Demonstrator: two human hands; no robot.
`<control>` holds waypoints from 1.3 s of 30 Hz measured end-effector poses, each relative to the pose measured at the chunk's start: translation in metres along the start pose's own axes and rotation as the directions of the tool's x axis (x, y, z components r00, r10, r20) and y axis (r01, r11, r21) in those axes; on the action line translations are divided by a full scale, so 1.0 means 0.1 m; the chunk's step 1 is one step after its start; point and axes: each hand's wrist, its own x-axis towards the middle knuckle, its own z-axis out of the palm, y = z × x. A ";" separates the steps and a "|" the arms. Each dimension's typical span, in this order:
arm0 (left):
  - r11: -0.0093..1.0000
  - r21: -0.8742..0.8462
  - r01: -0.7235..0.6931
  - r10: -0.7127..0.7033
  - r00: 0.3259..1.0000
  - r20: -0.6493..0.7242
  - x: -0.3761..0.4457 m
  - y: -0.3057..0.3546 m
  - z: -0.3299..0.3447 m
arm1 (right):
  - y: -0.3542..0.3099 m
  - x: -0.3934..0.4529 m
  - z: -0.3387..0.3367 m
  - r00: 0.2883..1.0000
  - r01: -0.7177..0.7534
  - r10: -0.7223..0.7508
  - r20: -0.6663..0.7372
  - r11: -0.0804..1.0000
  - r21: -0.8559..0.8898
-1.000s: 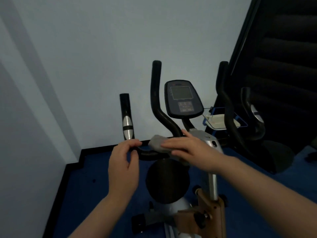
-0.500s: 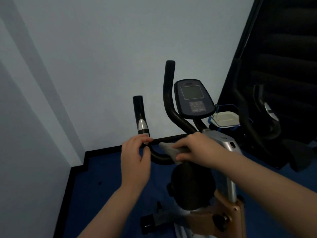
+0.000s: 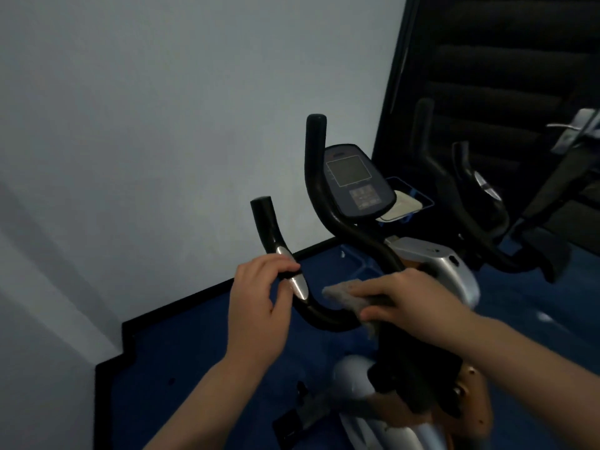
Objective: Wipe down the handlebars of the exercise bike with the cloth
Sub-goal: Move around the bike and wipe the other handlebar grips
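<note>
Cloth (image 3: 344, 295) is clenched in my right hand (image 3: 409, 298) against the handlebars (image 3: 324, 316), while my left hand (image 3: 256, 297) grasps the bar so it stays steady.

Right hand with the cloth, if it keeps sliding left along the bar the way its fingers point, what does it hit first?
Probably the left hand, which grips the handlebar at the silver sensor. Between it and the right hand with the cloth only bare bar shows.

dim, soft, slightly blurred; wide-angle bending at edges
</note>
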 end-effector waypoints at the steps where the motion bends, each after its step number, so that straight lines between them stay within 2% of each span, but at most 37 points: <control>1: 1.000 -0.010 -0.013 0.013 1.000 0.020 0.02 -0.03 -0.03 | -0.07 -0.01 0.02 0.999 -0.026 0.025 -0.023 0.999 -0.021; 5: 0.997 -0.063 -0.052 0.057 0.995 0.083 0.07 -0.11 -0.08 | -0.52 0.06 0.27 0.988 -0.083 0.079 -0.131 0.996 -0.022; 9: 0.991 -0.100 -0.092 0.107 0.980 0.165 0.12 -0.21 -0.18 | -0.73 -0.02 0.39 0.939 -0.231 0.242 -0.243 0.970 0.073; 14: 0.987 -0.124 -0.104 0.131 0.963 0.235 0.18 -0.31 -0.23 | -1.03 -0.12 0.56 0.811 -0.329 0.384 -0.442 0.923 0.198; 16: 0.986 -0.139 -0.093 0.123 0.967 0.224 0.18 -0.30 -0.21 | -1.16 0.02 0.62 0.762 -0.302 0.434 -0.481 0.895 0.328; 18: 0.984 -0.150 -0.092 0.121 0.973 0.196 0.19 -0.29 -0.19 | -1.21 0.13 0.66 0.738 -0.263 0.496 -0.458 0.836 0.482; 20: 0.982 -0.169 -0.086 0.115 0.979 0.169 0.22 -0.28 -0.18 | -1.18 0.14 0.70 0.741 -0.242 0.498 -0.450 0.823 0.513; 25: 0.978 -0.208 -0.002 0.030 0.991 0.129 0.23 -0.24 -0.26 | -1.13 0.15 0.78 0.808 -0.290 0.446 -0.385 0.870 0.400; 31: 0.977 -0.194 0.089 -0.086 0.996 0.024 0.34 -0.23 -0.24 | -1.16 0.67 0.57 0.856 -0.140 0.397 -0.332 0.795 0.590; 34: 0.973 -0.206 0.104 -0.108 0.994 -0.009 0.36 -0.24 -0.31 | -1.14 0.51 0.67 0.886 -0.127 0.328 -0.326 0.851 0.509; 36: 0.972 -0.206 0.111 -0.117 0.993 -0.017 0.43 -0.29 -0.36 | -1.17 0.42 0.71 0.876 -0.168 0.327 -0.355 0.896 0.411; 39: 0.968 -0.219 0.121 -0.120 0.993 0.020 0.59 -0.35 -0.38 | -1.25 0.67 0.64 0.821 -0.157 0.364 -0.439 0.885 0.438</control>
